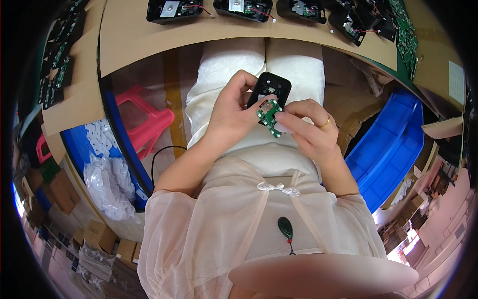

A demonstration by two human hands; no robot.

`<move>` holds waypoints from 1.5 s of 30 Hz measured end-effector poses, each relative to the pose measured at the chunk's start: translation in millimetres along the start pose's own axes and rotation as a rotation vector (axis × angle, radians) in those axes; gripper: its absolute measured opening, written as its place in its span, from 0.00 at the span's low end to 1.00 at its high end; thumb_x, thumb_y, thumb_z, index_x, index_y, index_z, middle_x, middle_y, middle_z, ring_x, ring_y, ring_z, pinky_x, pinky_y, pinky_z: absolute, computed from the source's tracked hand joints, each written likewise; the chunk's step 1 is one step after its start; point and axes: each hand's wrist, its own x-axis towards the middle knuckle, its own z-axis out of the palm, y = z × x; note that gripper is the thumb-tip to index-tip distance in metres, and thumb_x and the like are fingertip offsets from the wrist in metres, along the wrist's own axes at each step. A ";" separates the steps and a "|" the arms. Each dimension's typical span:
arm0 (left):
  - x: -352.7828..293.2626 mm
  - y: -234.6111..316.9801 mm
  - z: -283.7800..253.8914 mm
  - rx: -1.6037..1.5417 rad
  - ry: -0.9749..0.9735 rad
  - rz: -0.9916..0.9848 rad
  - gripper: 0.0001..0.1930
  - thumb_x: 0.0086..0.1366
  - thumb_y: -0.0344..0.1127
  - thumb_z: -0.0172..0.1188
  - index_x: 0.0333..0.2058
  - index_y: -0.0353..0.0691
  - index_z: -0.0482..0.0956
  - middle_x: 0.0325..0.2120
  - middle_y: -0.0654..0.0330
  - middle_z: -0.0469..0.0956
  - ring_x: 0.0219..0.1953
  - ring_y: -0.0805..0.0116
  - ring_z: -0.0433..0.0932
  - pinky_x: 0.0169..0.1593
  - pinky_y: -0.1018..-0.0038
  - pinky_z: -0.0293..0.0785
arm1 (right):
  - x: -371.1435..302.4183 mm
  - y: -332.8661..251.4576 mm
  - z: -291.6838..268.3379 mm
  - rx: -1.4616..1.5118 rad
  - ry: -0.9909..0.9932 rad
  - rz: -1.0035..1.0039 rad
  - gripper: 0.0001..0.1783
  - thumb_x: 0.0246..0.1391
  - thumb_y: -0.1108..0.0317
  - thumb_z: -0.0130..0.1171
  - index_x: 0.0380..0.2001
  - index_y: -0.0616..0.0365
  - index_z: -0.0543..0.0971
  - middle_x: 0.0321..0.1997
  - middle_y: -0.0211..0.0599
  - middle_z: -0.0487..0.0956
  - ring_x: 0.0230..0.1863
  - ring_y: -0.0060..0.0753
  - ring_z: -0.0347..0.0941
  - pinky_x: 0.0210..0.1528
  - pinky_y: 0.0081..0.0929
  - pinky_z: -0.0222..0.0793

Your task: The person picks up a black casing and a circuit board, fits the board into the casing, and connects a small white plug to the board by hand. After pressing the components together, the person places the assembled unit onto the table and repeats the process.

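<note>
Above my lap, my left hand (pixel 232 110) is closed round a small black plastic housing (pixel 277 82), its open inner side facing up. Its thumb lies along the near edge of the housing, beside a green circuit board (pixel 269 117). My right hand (pixel 312 130), with a gold ring on one finger, pinches that board from the right. The board is tilted and overlaps the near end of the housing; whether the two touch is hard to see. My right fingertips cover part of the board.
On the cardboard-covered table (pixel 239 31) ahead stand several black housings (pixel 175 10) with red wires. Green circuit boards (pixel 406 42) are heaped at the far right. Blue bins (pixel 386 149) flank me; the left one holds white parts and a plastic bag (pixel 107 184). A pink stool (pixel 149 122) stands left.
</note>
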 end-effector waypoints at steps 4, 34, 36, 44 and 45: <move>-0.9 -1.3 2.4 -0.056 0.019 0.041 0.09 0.58 0.28 0.55 0.34 0.37 0.64 0.25 0.65 0.71 0.26 0.83 0.67 0.28 0.85 0.65 | 1.6 3.8 -0.3 -0.117 -0.001 -0.061 0.16 0.28 0.79 0.61 0.29 0.60 0.78 0.25 0.34 0.71 0.23 0.29 0.67 0.21 0.20 0.63; -13.1 3.3 7.3 -0.087 -0.046 0.126 0.11 0.59 0.29 0.54 0.37 0.34 0.62 0.35 0.58 0.71 0.39 0.73 0.73 0.38 0.79 0.73 | 20.6 7.5 -6.3 -0.354 -0.091 -0.109 0.14 0.27 0.74 0.55 0.26 0.59 0.74 0.26 0.31 0.70 0.25 0.29 0.68 0.21 0.24 0.66; -13.4 5.3 6.9 -0.074 -0.038 0.108 0.11 0.59 0.28 0.54 0.37 0.34 0.62 0.35 0.58 0.71 0.39 0.74 0.73 0.38 0.79 0.72 | 22.1 7.1 -5.9 -0.389 -0.104 -0.105 0.14 0.27 0.74 0.55 0.26 0.59 0.74 0.25 0.31 0.69 0.25 0.29 0.68 0.21 0.24 0.66; -7.1 3.1 7.9 -0.105 0.066 0.183 0.14 0.59 0.25 0.52 0.44 0.34 0.64 0.37 0.59 0.70 0.40 0.76 0.71 0.37 0.80 0.72 | 5.4 0.1 8.1 0.288 0.109 0.470 0.28 0.41 0.72 0.61 0.49 0.59 0.67 0.38 0.35 0.66 0.32 0.26 0.67 0.28 0.17 0.65; -7.5 4.3 8.9 -0.092 0.050 0.199 0.15 0.59 0.25 0.52 0.45 0.34 0.64 0.37 0.60 0.70 0.40 0.76 0.71 0.37 0.80 0.73 | 4.3 -1.4 7.1 0.332 0.000 0.576 0.30 0.44 0.72 0.59 0.52 0.58 0.63 0.41 0.35 0.65 0.39 0.23 0.65 0.33 0.16 0.65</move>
